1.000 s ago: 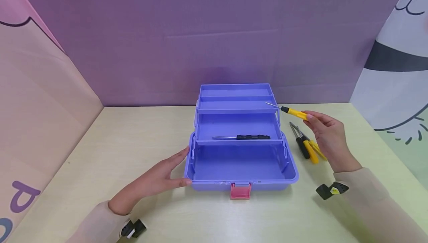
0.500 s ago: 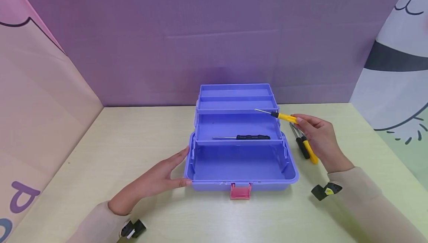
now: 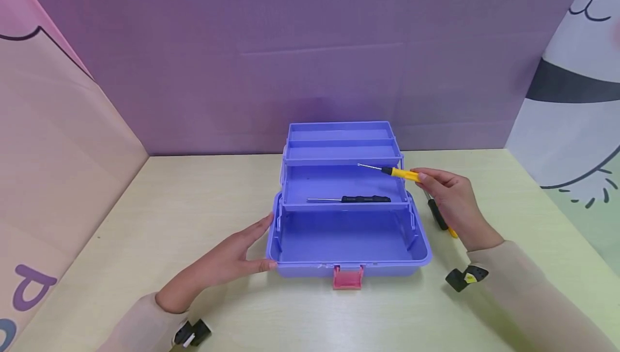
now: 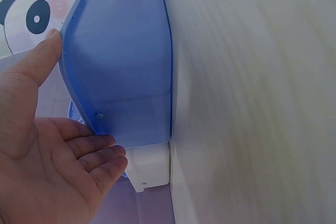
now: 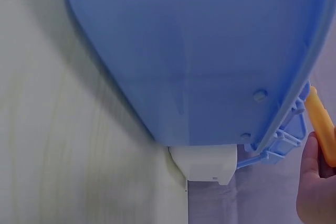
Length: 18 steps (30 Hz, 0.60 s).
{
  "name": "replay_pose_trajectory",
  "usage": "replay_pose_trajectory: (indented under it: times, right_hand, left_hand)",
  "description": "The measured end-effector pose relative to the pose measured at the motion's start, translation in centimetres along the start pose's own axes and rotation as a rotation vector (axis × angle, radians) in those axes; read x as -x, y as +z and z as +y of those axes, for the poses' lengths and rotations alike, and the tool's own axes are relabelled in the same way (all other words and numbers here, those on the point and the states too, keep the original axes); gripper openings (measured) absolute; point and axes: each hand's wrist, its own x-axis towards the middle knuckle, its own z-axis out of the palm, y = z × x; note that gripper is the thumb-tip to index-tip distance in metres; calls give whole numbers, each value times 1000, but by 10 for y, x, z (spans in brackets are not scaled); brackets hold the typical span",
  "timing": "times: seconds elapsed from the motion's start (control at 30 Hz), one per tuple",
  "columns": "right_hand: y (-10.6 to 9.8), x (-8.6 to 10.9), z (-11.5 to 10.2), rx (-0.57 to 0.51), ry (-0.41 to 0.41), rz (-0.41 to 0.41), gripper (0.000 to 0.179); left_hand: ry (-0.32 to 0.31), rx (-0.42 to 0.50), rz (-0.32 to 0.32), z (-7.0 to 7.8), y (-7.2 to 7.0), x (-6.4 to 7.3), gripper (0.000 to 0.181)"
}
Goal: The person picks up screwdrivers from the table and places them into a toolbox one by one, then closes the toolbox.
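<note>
My right hand [image 3: 450, 204] pinches the yellow handle of a screwdriver [image 3: 406, 174], whose thin shaft points left over the middle tray of a purple toolbox [image 3: 310, 264]. In the right wrist view the yellow screwdriver handle [image 5: 320, 121] and part of the right hand [image 5: 315, 195] show at the right edge. My left hand [image 3: 237, 255] rests on the toolbox's left side, thumb near the front corner. In the left wrist view its thumb and fingertips touch the toolbox wall [image 4: 123, 61]. A black screwdriver [image 3: 366, 199] lies along the front of the middle tray.
Right of the toolbox, a black-handled tool [image 3: 437, 215] and a yellow handle [image 3: 452, 232] lie on the table [image 3: 169, 206], partly behind the right hand. A pink latch [image 3: 347, 277] hangs at the toolbox's front. A purple backdrop [image 3: 290, 50] stands behind.
My right hand has moved left and slightly toward me, carrying the yellow screwdriver from beside the toolbox to over its middle tray. The left hand has stayed in place.
</note>
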Motion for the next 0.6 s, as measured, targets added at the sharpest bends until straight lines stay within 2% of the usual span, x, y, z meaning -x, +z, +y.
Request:
replay_pose_trajectory:
  times: [0.17, 0.47, 0.6]
  right_hand:
    - [2, -2, 2, 69, -19, -40, 19]
    - [8, -5, -1, 372, 16, -56, 49]
    - [10, -7, -2, 365, 13, -80, 48]
  left_hand:
    - [3, -6, 5, 1, 0, 1, 93]
    - [9, -13, 12, 0, 0, 0, 92]
    - [6, -15, 12, 0, -1, 0, 92]
